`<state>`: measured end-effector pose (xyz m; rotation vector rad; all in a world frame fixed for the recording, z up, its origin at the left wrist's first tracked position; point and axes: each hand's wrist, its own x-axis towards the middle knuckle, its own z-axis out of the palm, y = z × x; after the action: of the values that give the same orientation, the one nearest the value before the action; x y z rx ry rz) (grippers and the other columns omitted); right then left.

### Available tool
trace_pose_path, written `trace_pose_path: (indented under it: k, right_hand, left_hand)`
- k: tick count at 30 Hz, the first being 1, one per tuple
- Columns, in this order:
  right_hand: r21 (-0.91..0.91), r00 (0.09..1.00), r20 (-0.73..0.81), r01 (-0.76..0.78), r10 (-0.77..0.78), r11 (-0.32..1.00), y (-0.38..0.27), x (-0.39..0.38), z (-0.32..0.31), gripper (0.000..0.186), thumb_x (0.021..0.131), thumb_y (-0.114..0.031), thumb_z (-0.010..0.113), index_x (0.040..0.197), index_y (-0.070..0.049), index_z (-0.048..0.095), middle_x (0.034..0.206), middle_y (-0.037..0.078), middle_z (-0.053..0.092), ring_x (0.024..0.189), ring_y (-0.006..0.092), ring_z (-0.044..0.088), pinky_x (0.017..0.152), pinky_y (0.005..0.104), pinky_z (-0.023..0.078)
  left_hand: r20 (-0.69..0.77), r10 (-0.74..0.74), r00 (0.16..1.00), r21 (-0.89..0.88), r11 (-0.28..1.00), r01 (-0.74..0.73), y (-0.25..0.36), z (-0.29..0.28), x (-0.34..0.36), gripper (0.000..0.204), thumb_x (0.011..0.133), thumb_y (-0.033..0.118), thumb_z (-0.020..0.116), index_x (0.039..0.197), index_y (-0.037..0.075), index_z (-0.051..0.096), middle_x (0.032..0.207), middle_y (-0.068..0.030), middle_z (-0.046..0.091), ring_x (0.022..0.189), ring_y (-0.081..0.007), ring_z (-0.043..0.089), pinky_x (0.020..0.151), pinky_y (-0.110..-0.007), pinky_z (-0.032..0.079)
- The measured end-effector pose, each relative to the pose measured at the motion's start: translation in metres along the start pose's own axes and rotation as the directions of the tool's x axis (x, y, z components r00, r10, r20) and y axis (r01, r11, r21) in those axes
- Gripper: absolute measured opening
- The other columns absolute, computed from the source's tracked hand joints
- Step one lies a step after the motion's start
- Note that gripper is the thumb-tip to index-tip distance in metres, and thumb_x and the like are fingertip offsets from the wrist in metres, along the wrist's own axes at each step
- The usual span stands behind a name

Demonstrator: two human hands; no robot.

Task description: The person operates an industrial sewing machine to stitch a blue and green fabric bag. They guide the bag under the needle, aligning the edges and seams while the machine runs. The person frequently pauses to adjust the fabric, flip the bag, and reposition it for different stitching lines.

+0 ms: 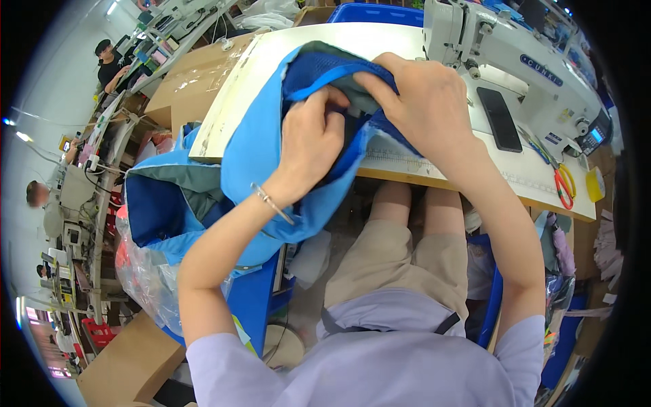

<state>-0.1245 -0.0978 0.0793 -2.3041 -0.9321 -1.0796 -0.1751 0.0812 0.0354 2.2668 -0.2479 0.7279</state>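
My left hand (312,139) has its fingers curled into the opening of a light-blue fabric piece (251,149) lined with navy mesh and grey cloth, gripping it near the middle of the view. My right hand (424,102) grips the upper right edge of the same piece, its fingertips partly hidden in the folds. The piece lies over the front edge of a white worktable (227,88) and hangs below it. A second blue piece with navy and grey inside (156,203) lies to the lower left of my hands.
A white sewing machine (522,61) stands at right, beside a black phone (497,119), scissors (563,180) and yellow tape (595,184). A cardboard box (190,74) adjoins the table's left. A blue bin (373,13) is behind. Other people (112,71) sit at benches on the far left.
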Motion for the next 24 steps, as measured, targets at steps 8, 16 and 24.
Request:
trace_pose_path:
  k: [8,16,24]
  right_hand:
    - [-0.114,0.964,-0.033,0.258,-0.264,0.959,0.020,0.046,0.018,0.005,0.072,-0.007,0.071,0.076,-0.005,0.069,0.077,0.016,0.071,0.074,0.0349,0.072,0.065,0.0451,0.057]
    - [-0.185,0.955,0.003,0.292,-0.297,0.938,0.010,0.045,0.024,0.007,0.072,-0.009,0.075,0.078,-0.011,0.075,0.081,0.010,0.074,0.078,0.0276,0.076,0.064,0.0390,0.058]
    - [-0.029,0.920,0.201,0.349,-0.336,0.937,-0.025,0.031,0.019,0.014,0.067,-0.006,0.074,0.078,-0.005,0.066,0.075,0.011,0.070,0.074,0.0295,0.074,0.062,0.0405,0.057]
  left_hand:
    - [0.406,0.418,0.813,0.280,0.790,-0.545,-0.023,0.005,0.005,0.046,0.082,0.011,0.066,0.124,-0.006,0.060,0.116,-0.0276,0.064,0.114,-0.0461,0.058,0.104,-0.052,0.045]
    - [0.562,0.413,0.717,0.019,0.860,-0.511,-0.004,-0.013,-0.004,0.025,0.082,0.016,0.065,0.095,-0.005,0.063,0.079,-0.0268,0.065,0.082,-0.0446,0.068,0.086,-0.049,0.058]
    - [0.541,0.131,0.831,0.468,0.774,-0.426,-0.037,-0.013,-0.015,0.029,0.094,0.011,0.059,0.118,-0.004,0.060,0.087,-0.0210,0.070,0.071,-0.0348,0.072,0.060,-0.045,0.057]
